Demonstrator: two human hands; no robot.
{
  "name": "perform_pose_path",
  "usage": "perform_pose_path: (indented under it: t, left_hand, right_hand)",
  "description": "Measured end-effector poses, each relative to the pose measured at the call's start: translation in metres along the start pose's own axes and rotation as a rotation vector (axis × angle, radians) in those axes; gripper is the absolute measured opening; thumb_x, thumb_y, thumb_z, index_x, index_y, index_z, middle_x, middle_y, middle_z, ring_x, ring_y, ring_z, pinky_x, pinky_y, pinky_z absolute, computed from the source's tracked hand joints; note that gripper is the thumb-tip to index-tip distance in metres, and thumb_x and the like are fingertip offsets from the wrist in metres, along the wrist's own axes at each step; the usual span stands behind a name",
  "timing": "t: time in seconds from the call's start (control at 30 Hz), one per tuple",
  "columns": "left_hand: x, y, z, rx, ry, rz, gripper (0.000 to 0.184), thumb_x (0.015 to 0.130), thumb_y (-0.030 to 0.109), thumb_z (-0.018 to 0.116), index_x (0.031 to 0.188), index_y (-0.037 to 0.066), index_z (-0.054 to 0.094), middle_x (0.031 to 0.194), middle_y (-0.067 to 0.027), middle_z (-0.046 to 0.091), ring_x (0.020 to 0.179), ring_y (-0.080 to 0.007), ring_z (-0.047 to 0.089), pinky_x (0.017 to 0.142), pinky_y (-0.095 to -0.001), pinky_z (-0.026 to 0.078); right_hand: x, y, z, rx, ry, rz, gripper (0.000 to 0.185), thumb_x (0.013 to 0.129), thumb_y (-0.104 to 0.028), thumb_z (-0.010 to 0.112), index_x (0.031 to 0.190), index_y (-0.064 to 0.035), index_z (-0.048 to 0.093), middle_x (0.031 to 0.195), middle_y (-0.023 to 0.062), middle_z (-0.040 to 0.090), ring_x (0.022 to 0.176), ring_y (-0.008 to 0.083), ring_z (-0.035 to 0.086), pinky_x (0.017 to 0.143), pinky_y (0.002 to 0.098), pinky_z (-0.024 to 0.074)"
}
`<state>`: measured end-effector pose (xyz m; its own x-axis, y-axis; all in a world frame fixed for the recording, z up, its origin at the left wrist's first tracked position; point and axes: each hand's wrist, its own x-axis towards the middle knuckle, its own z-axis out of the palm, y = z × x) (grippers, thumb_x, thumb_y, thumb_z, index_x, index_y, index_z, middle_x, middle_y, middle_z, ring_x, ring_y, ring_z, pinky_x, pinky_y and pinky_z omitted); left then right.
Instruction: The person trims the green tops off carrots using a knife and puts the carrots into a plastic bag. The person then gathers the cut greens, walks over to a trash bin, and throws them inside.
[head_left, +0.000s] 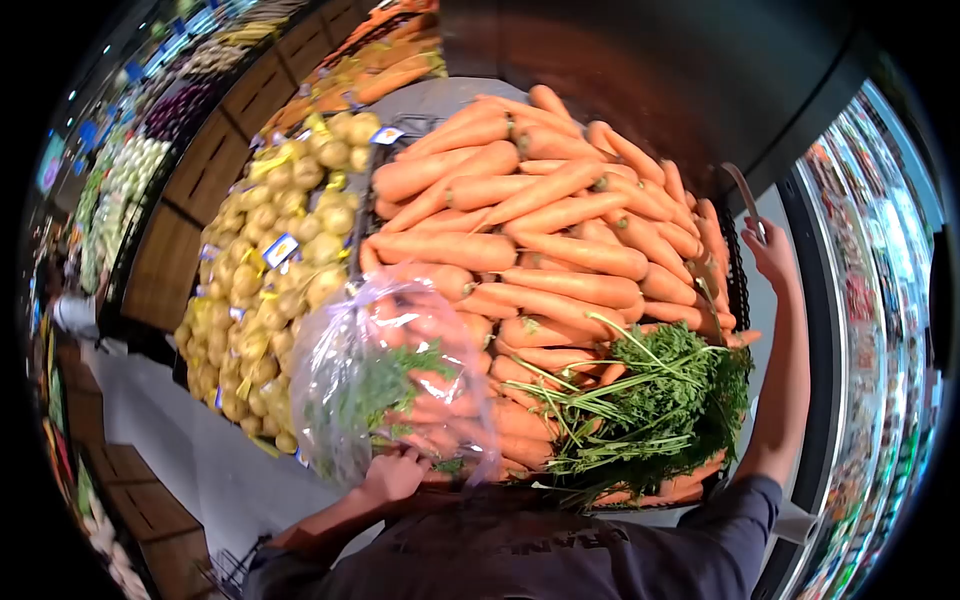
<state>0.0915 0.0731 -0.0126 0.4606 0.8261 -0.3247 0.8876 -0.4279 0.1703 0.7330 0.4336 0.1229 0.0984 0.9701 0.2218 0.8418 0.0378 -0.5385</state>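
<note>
My left hand is at the bottom of the heap, its fingers curled at the lower edge of a clear plastic bag. Through the bag I see orange carrots and some green leaves. Out at the far right, my right hand is closed around the lower end of a thin, curved, knife-like item. Its exact kind is not clear. Between the hands lies a big heap of loose carrots in a black crate. Cut green carrot tops lie on the heap's lower right.
Bagged yellow-skinned potatoes or onions with labels are piled left of the carrots. A dark panel stands behind the heap. Refrigerated shelves run along the right, and wooden produce stands along the left.
</note>
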Motion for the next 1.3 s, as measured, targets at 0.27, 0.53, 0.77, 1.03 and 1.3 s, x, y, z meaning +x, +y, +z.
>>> perform_pose_path:
  t: [0.27, 0.53, 0.77, 1.03, 1.3]
  left_hand:
    - [-0.01, 0.006, 0.008, 0.157, 0.023, 0.106, 0.026, 0.085, 0.019, 0.063, 0.107, 0.007, 0.067, 0.104, -0.0118, 0.067, 0.092, -0.0271, 0.072, 0.069, -0.038, 0.059]
    - [-0.023, 0.01, -0.005, 0.058, -0.064, 0.033, 0.034, 0.08, 0.023, 0.071, 0.108, 0.005, 0.067, 0.106, -0.0131, 0.069, 0.088, -0.0277, 0.073, 0.079, -0.0381, 0.058]
    - [-0.038, 0.01, -0.005, 0.138, 0.02, -0.142, 0.018, 0.084, 0.013, 0.064, 0.097, 0.005, 0.073, 0.096, -0.0116, 0.074, 0.084, -0.0258, 0.075, 0.068, -0.0377, 0.06]
    - [-0.05, 0.009, -0.014, 0.118, -0.365, -0.113, 0.02, 0.084, 0.01, 0.065, 0.102, 0.007, 0.072, 0.092, -0.0123, 0.074, 0.086, -0.028, 0.075, 0.071, -0.041, 0.06]
    - [-0.06, -0.001, 0.018, 0.09, -0.272, -0.082, 0.037, 0.078, 0.02, 0.076, 0.111, 0.005, 0.067, 0.107, -0.0119, 0.071, 0.095, -0.0269, 0.073, 0.076, -0.0426, 0.058]
  right_hand:
    - [-0.213, -0.202, -0.025, 0.072, -0.177, -0.093, 0.025, 0.087, -0.007, 0.073, 0.108, 0.0031, 0.063, 0.083, 0.0067, 0.053, 0.074, 0.0152, 0.045, 0.067, 0.0302, 0.0403]
    - [-0.35, -0.262, 0.058, 0.304, -0.51, -0.056, 0.025, 0.086, -0.006, 0.073, 0.107, 0.0052, 0.064, 0.094, 0.0129, 0.062, 0.08, 0.0225, 0.057, 0.076, 0.0318, 0.0467]
    - [-0.412, -0.302, 0.176, 0.77, -0.709, 0.034, 0.02, 0.093, -0.013, 0.07, 0.108, 0.0, 0.068, 0.083, 0.0049, 0.062, 0.075, 0.0128, 0.054, 0.072, 0.0288, 0.0471]
    - [-0.431, -0.319, 0.256, 0.555, -0.769, -0.032, 0.019, 0.09, -0.018, 0.07, 0.097, -0.002, 0.063, 0.071, 0.0178, 0.059, 0.066, 0.0353, 0.06, 0.066, 0.0434, 0.0484]
    - [-0.428, -0.32, 0.244, 0.411, -0.712, -0.019, 0.023, 0.091, -0.022, 0.068, 0.104, -0.0034, 0.061, 0.079, 0.0231, 0.065, 0.083, 0.045, 0.065, 0.071, 0.0499, 0.0499]
